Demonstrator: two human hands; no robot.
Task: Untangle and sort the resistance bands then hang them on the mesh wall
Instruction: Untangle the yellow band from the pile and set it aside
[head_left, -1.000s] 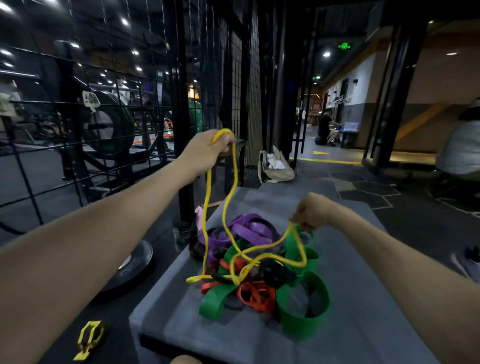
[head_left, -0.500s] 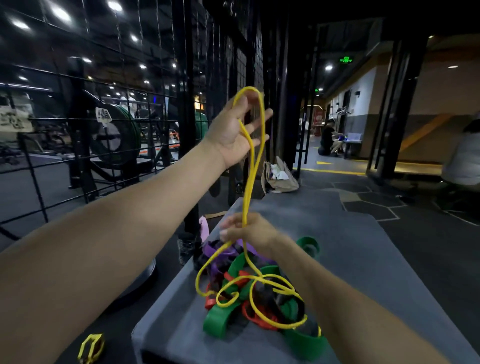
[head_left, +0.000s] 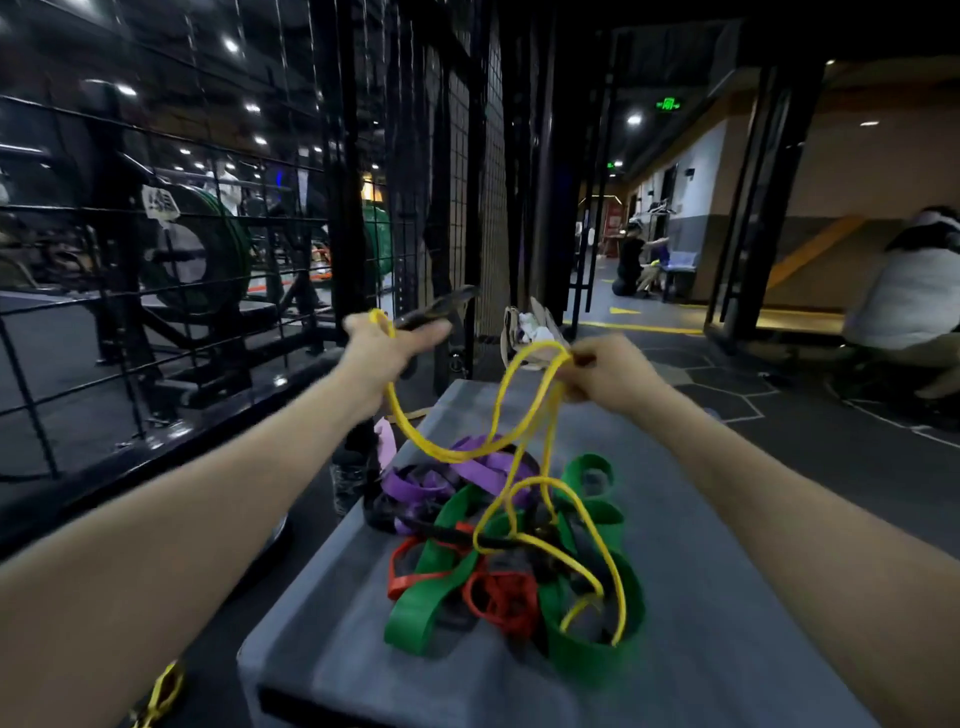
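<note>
A thin yellow resistance band (head_left: 457, 451) stretches between both my hands above a tangled pile of bands (head_left: 498, 551) on a grey padded box (head_left: 727, 597). My left hand (head_left: 387, 345) has the band looped over it near the thumb, fingers pointing right. My right hand (head_left: 602, 371) pinches another part of the yellow band. The band's lower loops still lie across the pile, which has wide green bands (head_left: 431, 597), purple bands (head_left: 483, 465), red bands (head_left: 501, 600) and black ones. The black mesh wall (head_left: 467, 182) rises behind the box on the left.
Another yellow band (head_left: 161, 693) lies on the floor at the lower left. A beige bag (head_left: 530, 327) sits beyond the box. A wire fence (head_left: 130, 260) with gym equipment behind fills the left. People crouch at the right (head_left: 904, 291) and far down the corridor (head_left: 636, 260).
My left hand has come down from its raised position. My right hand has risen from the pile and moved right, pulling the yellow band apart between both hands.
</note>
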